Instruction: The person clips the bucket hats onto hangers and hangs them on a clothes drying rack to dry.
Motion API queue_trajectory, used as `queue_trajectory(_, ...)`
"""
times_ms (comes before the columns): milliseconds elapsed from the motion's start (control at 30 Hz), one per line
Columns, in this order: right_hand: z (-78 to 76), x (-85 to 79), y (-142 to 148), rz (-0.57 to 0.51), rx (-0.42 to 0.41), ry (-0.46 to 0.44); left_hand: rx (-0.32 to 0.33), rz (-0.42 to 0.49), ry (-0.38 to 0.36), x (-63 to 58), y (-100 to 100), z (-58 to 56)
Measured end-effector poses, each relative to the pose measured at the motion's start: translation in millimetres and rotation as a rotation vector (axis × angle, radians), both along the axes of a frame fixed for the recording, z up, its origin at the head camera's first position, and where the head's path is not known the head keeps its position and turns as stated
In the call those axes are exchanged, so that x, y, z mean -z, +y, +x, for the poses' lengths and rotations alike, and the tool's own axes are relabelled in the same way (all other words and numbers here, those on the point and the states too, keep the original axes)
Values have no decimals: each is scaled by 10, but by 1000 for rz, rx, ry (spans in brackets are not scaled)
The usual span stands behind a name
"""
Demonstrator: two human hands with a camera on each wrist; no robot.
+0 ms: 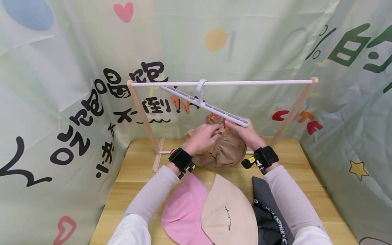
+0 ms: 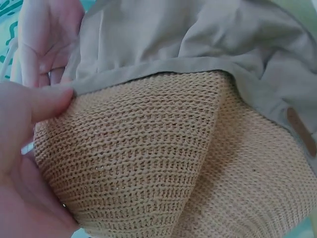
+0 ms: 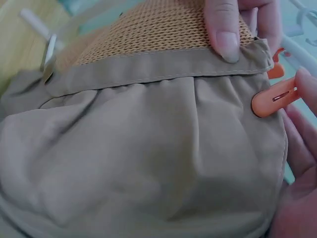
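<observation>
Brown hat [image 1: 229, 154] pinched by left hand [image 1: 202, 136], orange clip [image 3: 275, 98] by right hand [image 1: 248, 136], partly screened by hanger [image 1: 215, 110]. Pink hat [image 1: 185, 211], beige hat [image 1: 229, 211], black hat [image 1: 267, 229] laid on counter [image 1: 131, 182].

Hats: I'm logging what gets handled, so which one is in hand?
The brown hat with the knitted section, pinched by the left hand below the hanger; the pink hat, cream hat and dark hat lie unheld on the table.

Brown hat [image 1: 231, 149] gripped by the left hand [image 1: 202, 137], orange clip [image 1: 226, 125] pinched by the right hand [image 1: 247, 135], hanger [image 1: 218, 111] hooked kinda crooked on a rack [image 1: 263, 82]. Pink hat [image 1: 184, 212], beige hat [image 1: 231, 214], black hat [image 1: 265, 221] laid out nearby.
</observation>
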State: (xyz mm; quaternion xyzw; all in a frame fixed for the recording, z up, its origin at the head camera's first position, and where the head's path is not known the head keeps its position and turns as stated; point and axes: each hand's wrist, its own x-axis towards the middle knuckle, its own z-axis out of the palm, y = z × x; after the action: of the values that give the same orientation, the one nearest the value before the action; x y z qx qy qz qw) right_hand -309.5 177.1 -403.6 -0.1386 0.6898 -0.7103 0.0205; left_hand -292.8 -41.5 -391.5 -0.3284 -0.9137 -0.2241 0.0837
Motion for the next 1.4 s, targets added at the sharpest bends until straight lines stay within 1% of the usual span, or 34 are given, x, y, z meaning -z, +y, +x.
queue_trajectory(100, -7, 43, 36, -7, 23, 27, -29, 23, 10, 50, 73, 21)
queue_trajectory(167, -3, 77, 58, -6, 44, 31, -55, 19, 31, 80, 124, 36)
queue_trajectory(233, 4, 111, 74, -11, 48, 28, -84, 12, 46, 99, 169, 51)
queue_trajectory(400, 9, 166, 100, 14, 71, 20, -145, 5, 64, 97, 266, 27)
queue_trajectory(500, 15, 164, 127, 72, 111, 8, -161, 32, 62, 76, 312, -11)
queue_trajectory(600, 39, 161, 154, 107, 133, -3, -166, 56, 70, 67, 342, -32)
queue_trajectory(700, 83, 173, 187, 161, 154, 5, -169, 39, 112, 62, 357, -37)
queue_trajectory(800, 158, 190, 210, 235, 182, 2, -170, 3, 148, 46, 351, -5)
queue_trajectory(900, 238, 201, 208, 271, 207, -5, -172, -6, 150, 24, 314, 48)
queue_trajectory(967, 288, 201, 201, 258, 222, -11, -168, 7, 156, 8, 272, 83)
queue_trajectory(1067, 369, 174, 175, 214, 235, -25, -168, 75, 158, 3, 174, 147)
queue_trajectory(1133, 422, 145, 152, 195, 239, -30, -175, 153, 151, 24, 89, 211)
queue_trajectory(1200, 469, 108, 110, 168, 232, -38, -191, 233, 148, 63, -9, 302)
queue_trajectory(1267, 501, 54, 56, 105, 216, -38, -214, 306, 150, 119, -106, 413)
queue_trajectory(1333, 531, -9, -12, 38, 188, -34, -238, 361, 165, 201, -211, 530)
queue_trajectory(1400, 548, -73, -91, -36, 153, -21, -261, 400, 176, 310, -323, 649)
